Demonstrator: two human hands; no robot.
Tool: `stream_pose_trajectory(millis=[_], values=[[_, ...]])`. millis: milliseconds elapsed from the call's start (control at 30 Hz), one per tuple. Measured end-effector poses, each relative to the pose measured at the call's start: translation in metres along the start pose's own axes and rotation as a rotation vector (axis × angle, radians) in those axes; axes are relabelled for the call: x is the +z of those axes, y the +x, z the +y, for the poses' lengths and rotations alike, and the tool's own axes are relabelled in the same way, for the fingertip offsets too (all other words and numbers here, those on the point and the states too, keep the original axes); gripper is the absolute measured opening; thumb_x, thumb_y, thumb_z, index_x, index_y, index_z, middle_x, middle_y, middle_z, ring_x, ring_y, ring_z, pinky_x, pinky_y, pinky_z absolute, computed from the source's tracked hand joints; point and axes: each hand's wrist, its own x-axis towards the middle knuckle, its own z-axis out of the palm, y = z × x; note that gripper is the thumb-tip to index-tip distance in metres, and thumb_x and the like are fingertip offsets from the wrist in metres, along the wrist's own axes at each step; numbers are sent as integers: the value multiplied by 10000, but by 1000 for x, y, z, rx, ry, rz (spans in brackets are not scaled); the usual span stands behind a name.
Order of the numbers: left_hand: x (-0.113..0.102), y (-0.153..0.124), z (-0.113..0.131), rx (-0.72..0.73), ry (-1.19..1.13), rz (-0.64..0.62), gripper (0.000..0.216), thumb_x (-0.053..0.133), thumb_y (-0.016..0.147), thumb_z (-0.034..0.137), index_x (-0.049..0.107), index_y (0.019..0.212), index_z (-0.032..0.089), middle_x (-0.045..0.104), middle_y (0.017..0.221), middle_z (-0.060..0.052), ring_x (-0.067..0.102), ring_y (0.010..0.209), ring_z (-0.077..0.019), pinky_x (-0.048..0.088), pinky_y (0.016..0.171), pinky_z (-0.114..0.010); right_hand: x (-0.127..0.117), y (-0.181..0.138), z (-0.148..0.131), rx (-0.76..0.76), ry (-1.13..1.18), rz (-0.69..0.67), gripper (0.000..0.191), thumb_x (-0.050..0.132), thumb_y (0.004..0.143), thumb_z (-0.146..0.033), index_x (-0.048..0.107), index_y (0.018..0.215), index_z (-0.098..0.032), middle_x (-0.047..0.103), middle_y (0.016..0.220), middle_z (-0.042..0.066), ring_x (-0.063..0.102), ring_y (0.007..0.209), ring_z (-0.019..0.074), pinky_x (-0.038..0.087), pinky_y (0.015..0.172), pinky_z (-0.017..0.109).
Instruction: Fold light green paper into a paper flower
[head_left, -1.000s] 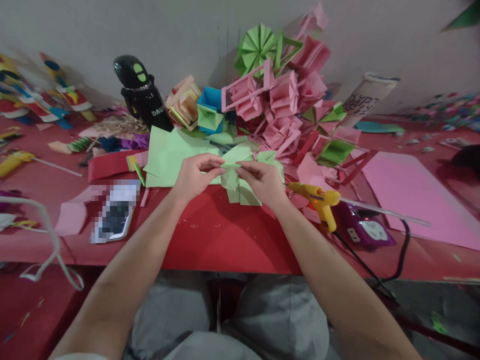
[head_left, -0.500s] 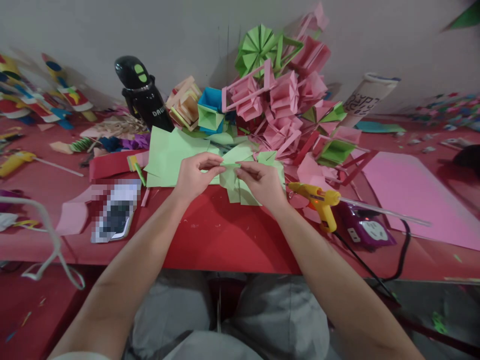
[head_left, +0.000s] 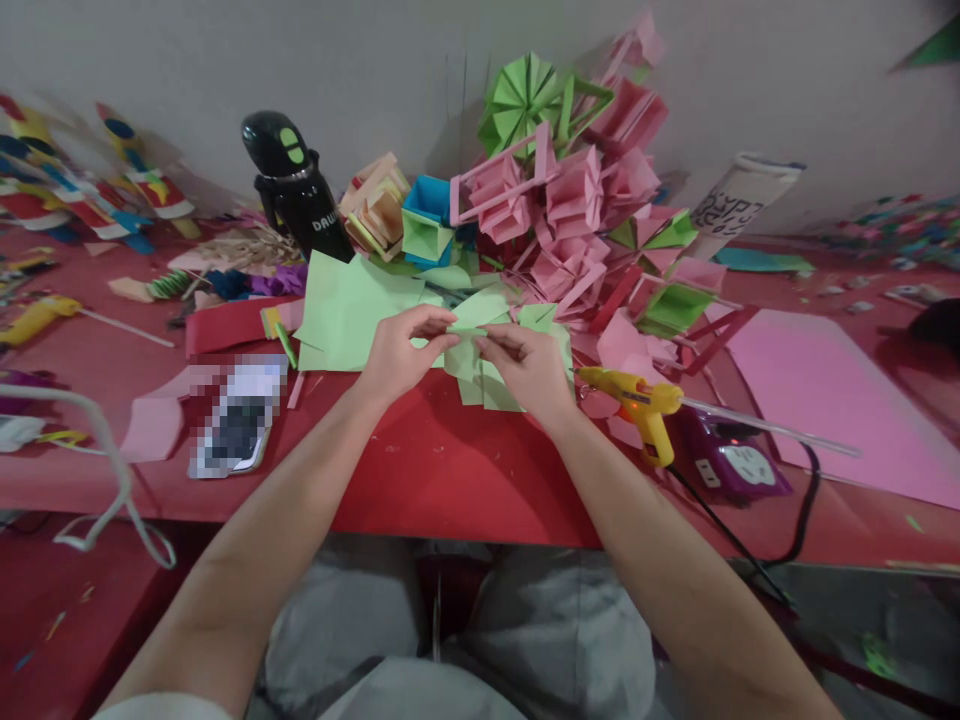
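while left fingers [head_left: 435, 317] pinch the green paper [head_left: 468, 332], right fingers [head_left: 504, 338] do too.

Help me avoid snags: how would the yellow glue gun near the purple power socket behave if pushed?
The yellow glue gun would likely pivot rather than roll, given its angled handle. The glue stick jutting behind may sweep across the purple power socket. Its black cord, running past the table edge, could drag.

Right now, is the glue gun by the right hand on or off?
On, it seems: an orange light glows on the glue gun. Whether it's hot, I cannot tell.
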Motion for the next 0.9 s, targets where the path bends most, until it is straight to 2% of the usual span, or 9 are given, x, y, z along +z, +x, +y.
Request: stream_pose_trajectory(millis=[267, 367, 433, 500, 533, 633, 733, 833, 900], values=[[1, 0, -4, 29, 31, -72, 183, 694, 875, 345, 743, 961, 191, 756, 867, -40, 707, 812, -174, 572, 803, -304, 0, 1, 3, 13, 8, 6, 244, 691, 863, -434, 748, 923, -205, 753, 847, 42, 709, 797, 198, 575, 768, 343], [0, 1, -2, 51, 128, -92, 197, 647, 915, 368, 730, 972, 199, 753, 889, -45, 701, 828, -185, 565, 814, -320, -1, 1, 4, 22, 3, 2, 249, 691, 859, -441, 747, 931, -209, 749, 848, 42, 705, 790, 197, 580, 778, 353], [-3, 0, 6, 90, 272, -96, 225, 601, 949, 370, 717, 1040, 200, 751, 1015, -75, 697, 950, -216, 549, 894, -361, -1, 1, 5, 28, 8, 3, 244, 697, 852, -436, 745, 923, -207, 746, 842, 45, 707, 786, 199, 583, 783, 360], [-12, -8, 15, 134, 434, -53, 266, 583, 960, 354, 686, 1149, 198, 703, 1225, -113, 644, 1156, -266, 496, 1021, -426, -1, 1, 6, 38, 22, 11, 252, 707, 841, -441, 741, 915, -203, 747, 848, 51, 715, 799, 208, 590, 799, 373], [-18, -16, 20, 137, 501, -19, 288, 577, 962, 341, 664, 1204, 210, 665, 1315, -117, 599, 1244, -283, 461, 1072, -453, -1, 1, 7, 45, 29, 16, 263, 713, 832, -451, 739, 913, -202, 748, 854, 55, 718, 808, 213, 593, 810, 380], [-46, -54, 28, 111, 646, 166, 276, 589, 942, 292, 666, 1201, 232, 606, 1401, -111, 502, 1372, -308, 373, 1168, -484, -1, 1, 7, 56, 30, 32, 306, 722, 818, -489, 736, 907, -196, 749, 863, 60, 720, 818, 219, 597, 828, 394], [-81, -101, 22, -10, 798, 295, 287, 601, 925, 306, 677, 1197, 254, 586, 1419, -108, 452, 1419, -336, 323, 1205, -513, 0, 1, 5, 58, 21, 37, 323, 722, 817, -503, 736, 905, -193, 744, 841, 56, 713, 797, 211, 595, 812, 387], [-111, -137, 9, -167, 961, 375, 361, 596, 926, 382, 659, 1249, 234, 541, 1473, -122, 441, 1430, -346, 299, 1225, -502, 1, 1, 5, 68, 24, 33, 319, 729, 814, -491, 739, 919, -190, 751, 852, 60, 716, 805, 212, 588, 795, 376], [-125, -150, 2, -240, 1037, 360, 435, 584, 932, 434, 651, 1273, 172, 536, 1469, -173, 451, 1418, -374, 307, 1220, -519, 1, 1, 5, 73, 17, 32, 314, 729, 817, -481, 742, 926, -187, 756, 861, 64, 719, 807, 213, 584, 790, 375]])
